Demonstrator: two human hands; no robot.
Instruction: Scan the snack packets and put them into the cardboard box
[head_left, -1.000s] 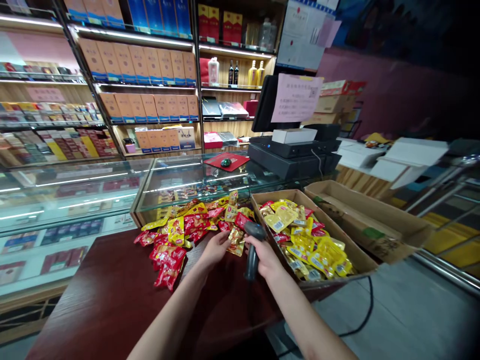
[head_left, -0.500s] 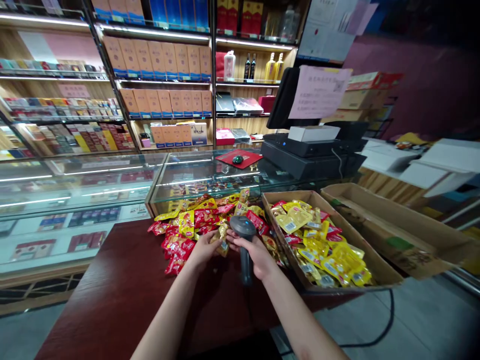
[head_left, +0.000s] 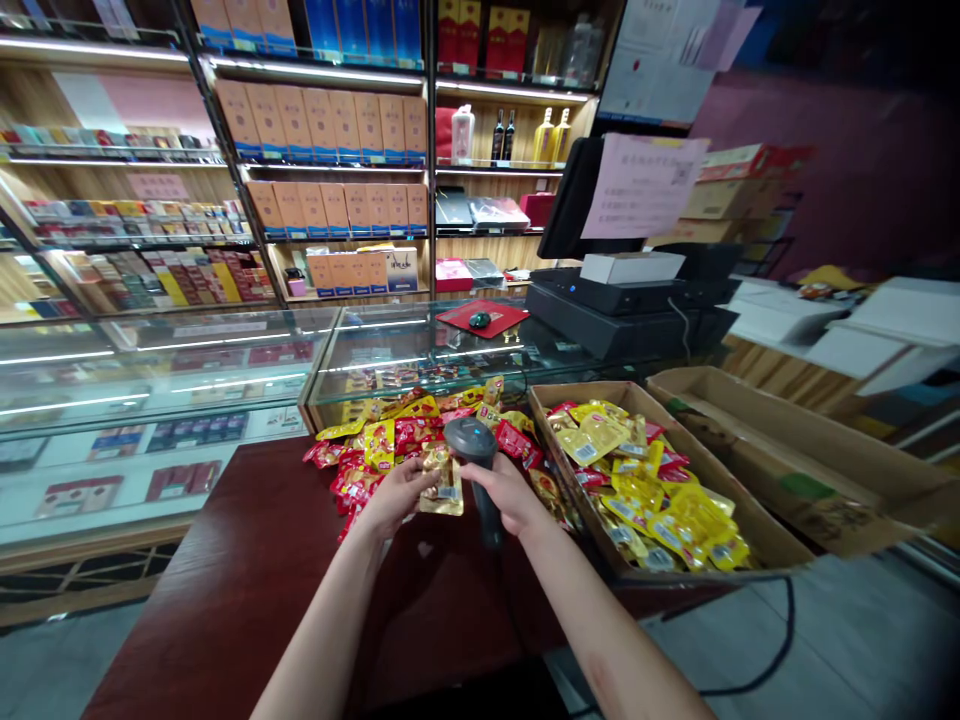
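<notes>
A gold snack packet [head_left: 441,484] is pinched in my left hand [head_left: 396,497], its printed side with a barcode label facing up. Around the handle of a dark barcode scanner [head_left: 471,437] my right hand [head_left: 511,497] is closed, the scanner's head just above the packet. Behind both hands, red and yellow snack packets [head_left: 411,432] lie in a heap on the dark red table [head_left: 225,560]. To the right stands a cardboard box [head_left: 772,540] filled with yellow, gold and red packets [head_left: 634,500].
An open cardboard box [head_left: 757,420] stands at the far right. Behind the heap is a glass counter [head_left: 360,340] with a mouse [head_left: 480,320] on a red mat. A monitor [head_left: 574,200] and black cash drawer [head_left: 592,320] are at the back right. A cable hangs below the boxes.
The gold packet is now turned flatter and more fully in view in my left hand. The scanner in my right hand has shifted slightly left and up, its head closer over the packet.
</notes>
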